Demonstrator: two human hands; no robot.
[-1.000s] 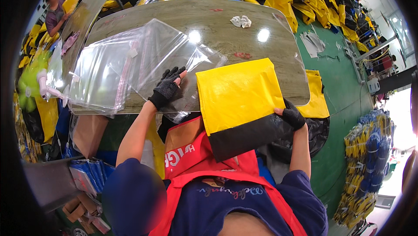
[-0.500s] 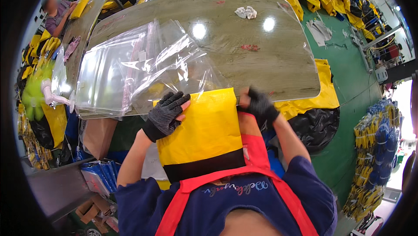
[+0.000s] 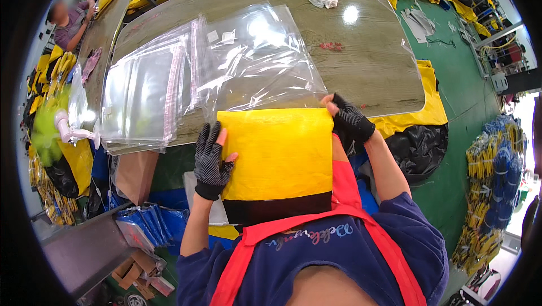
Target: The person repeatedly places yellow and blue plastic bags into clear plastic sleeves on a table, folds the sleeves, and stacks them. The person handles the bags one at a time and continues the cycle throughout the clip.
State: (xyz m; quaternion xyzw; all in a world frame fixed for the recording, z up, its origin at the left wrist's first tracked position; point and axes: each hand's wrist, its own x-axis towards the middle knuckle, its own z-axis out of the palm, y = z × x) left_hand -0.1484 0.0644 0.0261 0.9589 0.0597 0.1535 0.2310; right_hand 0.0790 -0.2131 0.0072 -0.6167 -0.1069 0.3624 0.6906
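Observation:
A folded yellow sheet (image 3: 276, 153) with a black band (image 3: 282, 207) along its near end lies in front of my chest, its far edge against the table edge. My left hand (image 3: 212, 159), in a black dotted glove with bare fingertips, lies along its left edge, fingers stretched out and thumb on the yellow face. At the far right corner my right hand (image 3: 350, 118), gloved alike, is closed in a pinch at the near edge of a clear plastic bag (image 3: 265, 51). The bag lies flat on the table, just beyond the sheet; its overlap with the sheet is unclear.
More clear bags (image 3: 144, 88) are stacked at the left of the wood-patterned table (image 3: 372, 57). A crumpled white scrap (image 3: 323, 0) lies far back. A small blurred green fan (image 3: 51, 131) stands left. A person (image 3: 70, 26) works at another table. Yellow bundles (image 3: 488, 193) are piled right.
My left hand has slid from the sheet's top to its left edge. The sheet has shifted right and squared up. My right hand has moved to the bag's near edge, and the bag lies flatter.

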